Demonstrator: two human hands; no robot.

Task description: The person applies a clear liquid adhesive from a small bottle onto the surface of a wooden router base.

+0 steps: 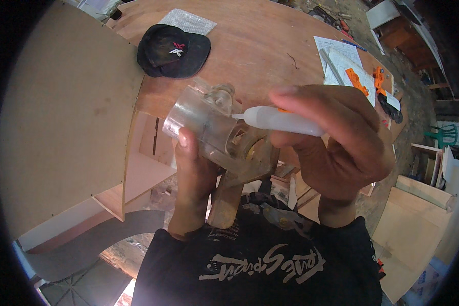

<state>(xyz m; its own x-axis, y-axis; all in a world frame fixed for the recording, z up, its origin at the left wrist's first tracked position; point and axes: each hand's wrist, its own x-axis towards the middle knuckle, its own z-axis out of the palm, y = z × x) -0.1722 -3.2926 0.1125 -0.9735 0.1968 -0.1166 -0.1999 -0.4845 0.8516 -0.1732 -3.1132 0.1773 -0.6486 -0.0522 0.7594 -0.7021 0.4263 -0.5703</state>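
My left hand grips a clear plastic, cylinder-shaped part, its thumb pressed on the side. The part looks like a transparent power-tool base, and a clamp-like knob sits on its far side. Below it, a flat clear section joins a brown wooden bar that points down toward my shirt. Between the fingers of my right hand lies a small white squeeze bottle with a thin nozzle, tilted sideways. Its tip is at the right side of the clear part; whether it touches cannot be made out.
A wooden tabletop carries a black cap, bubble wrap, papers and orange tools. At the left stands a large wooden panel. Boards lie at the right, with a green chair beyond.
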